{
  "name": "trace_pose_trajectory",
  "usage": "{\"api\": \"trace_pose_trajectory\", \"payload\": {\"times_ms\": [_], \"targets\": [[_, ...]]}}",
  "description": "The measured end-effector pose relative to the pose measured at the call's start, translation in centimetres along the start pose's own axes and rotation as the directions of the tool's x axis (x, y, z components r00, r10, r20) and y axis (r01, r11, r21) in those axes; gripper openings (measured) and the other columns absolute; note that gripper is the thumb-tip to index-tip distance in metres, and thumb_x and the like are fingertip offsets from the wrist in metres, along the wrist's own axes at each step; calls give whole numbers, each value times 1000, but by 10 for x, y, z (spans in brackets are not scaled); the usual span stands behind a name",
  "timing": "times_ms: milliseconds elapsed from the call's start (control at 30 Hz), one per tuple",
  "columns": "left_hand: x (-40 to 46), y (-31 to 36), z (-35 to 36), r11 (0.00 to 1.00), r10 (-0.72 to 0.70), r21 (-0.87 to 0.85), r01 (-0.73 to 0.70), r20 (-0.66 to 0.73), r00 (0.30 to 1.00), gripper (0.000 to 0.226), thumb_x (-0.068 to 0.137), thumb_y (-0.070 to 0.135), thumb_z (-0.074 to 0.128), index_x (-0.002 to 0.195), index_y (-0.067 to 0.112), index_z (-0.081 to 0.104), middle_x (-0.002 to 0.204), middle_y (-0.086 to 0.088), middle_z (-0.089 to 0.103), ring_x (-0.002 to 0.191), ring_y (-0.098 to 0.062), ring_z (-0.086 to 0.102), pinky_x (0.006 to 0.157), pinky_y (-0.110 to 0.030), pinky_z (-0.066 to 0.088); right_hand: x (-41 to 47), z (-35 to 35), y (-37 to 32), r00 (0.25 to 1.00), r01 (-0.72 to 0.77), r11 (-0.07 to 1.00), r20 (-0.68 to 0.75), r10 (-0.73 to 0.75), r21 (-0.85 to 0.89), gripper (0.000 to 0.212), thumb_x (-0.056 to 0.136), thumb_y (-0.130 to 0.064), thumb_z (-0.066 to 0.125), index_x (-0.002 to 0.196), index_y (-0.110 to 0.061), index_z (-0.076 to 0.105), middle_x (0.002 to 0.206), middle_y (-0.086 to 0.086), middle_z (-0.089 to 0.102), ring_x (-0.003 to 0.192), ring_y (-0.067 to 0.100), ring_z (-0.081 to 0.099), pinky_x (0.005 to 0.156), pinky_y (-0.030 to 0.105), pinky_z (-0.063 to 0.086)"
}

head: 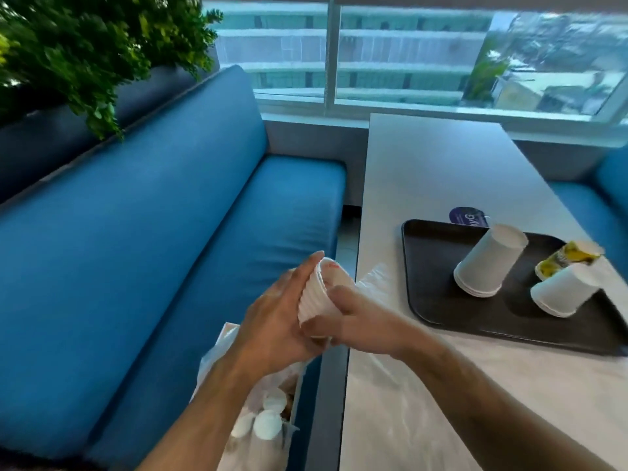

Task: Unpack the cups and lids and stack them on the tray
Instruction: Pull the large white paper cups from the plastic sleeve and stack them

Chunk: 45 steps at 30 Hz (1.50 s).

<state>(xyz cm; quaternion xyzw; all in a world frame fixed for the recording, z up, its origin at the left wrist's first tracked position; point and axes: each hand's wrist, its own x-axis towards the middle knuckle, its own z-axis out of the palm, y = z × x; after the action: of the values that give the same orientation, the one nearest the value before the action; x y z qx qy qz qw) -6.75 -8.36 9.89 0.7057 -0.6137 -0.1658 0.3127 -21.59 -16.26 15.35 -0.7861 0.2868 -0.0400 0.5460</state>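
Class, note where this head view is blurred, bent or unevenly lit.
Head view: the plant and window are smeared by blur; the table edges bow from wide-angle distortion; cool daylight comes from the window; the tray stays fairly sharp.

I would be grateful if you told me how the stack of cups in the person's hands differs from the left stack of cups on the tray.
The held stack of cups is gripped by the left hand and right hand over the sofa edge; the tray stack stands untouched on the black tray. The held stack has a ribbed wall and red marks near its rim; the tray stack is smooth and plain, mouth down. Both are white nested paper cups.
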Motion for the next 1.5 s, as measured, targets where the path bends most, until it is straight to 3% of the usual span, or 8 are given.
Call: {"api": "trace_pose_trajectory", "payload": {"times_ms": [167,233,300,433,667,900,1233,1500], "targets": [[0,48,12,998,28,-56,-31,-61,998,112,58,41,88,135,73,14,140,22,51,121,-9,55,100,-40,51,-48,-62,11,999,-8,970,-40,19,244,22,99,-31,54,106,-21,71,103,1,73,96,18,68,82,37,57],[-3,64,18,996,28,-84,-36,-102,994,114,57,38,90,135,73,15,134,24,52,115,-6,55,97,-37,52,-56,-86,22,948,89,990,-314,-49,114,9,95,-23,65,101,-17,69,93,4,71,82,16,66,78,43,55],[-5,79,25,997,50,-61,-56,-106,993,117,57,36,91,140,69,15,134,23,51,113,-6,54,95,-36,52,-54,-96,28,888,50,990,-448,-104,-131,32,79,-31,82,101,-25,60,90,-2,61,72,9,57,67,32,51],[-6,113,41,993,106,-32,-110,-112,988,119,57,32,91,141,69,14,135,31,47,118,2,52,98,-27,49,-47,-91,30,914,-16,850,-352,-201,-527,31,88,-37,65,114,-31,49,111,-5,56,94,18,59,78,34,49],[-10,146,54,996,66,-43,-73,-147,987,117,56,30,92,142,65,20,131,34,48,114,7,53,94,-29,52,-60,-110,30,836,70,740,-365,-409,-669,20,87,-29,59,107,-28,55,94,-6,64,81,23,60,67,34,41],[-22,155,61,999,-46,-35,40,-200,979,113,55,33,92,143,59,25,129,24,53,109,-5,58,89,-42,55,-74,-147,43,802,252,821,-365,-473,-512,26,76,-31,87,85,-30,63,76,-11,67,67,5,63,66,13,49],[-32,155,57,993,-105,33,117,-254,962,115,55,38,92,145,55,22,132,20,51,114,-11,56,94,-46,53,-105,-154,44,759,358,857,-420,-498,-370,12,92,-15,69,95,-26,70,89,-16,69,76,-2,62,69,3,42],[-30,155,52,956,-57,268,119,-228,972,117,62,42,87,151,50,10,137,12,46,117,-16,52,92,-45,51,-94,-135,28,926,332,595,131,-355,-732,23,96,-25,63,117,-26,72,113,-12,71,84,4,54,79,9,37]]}}
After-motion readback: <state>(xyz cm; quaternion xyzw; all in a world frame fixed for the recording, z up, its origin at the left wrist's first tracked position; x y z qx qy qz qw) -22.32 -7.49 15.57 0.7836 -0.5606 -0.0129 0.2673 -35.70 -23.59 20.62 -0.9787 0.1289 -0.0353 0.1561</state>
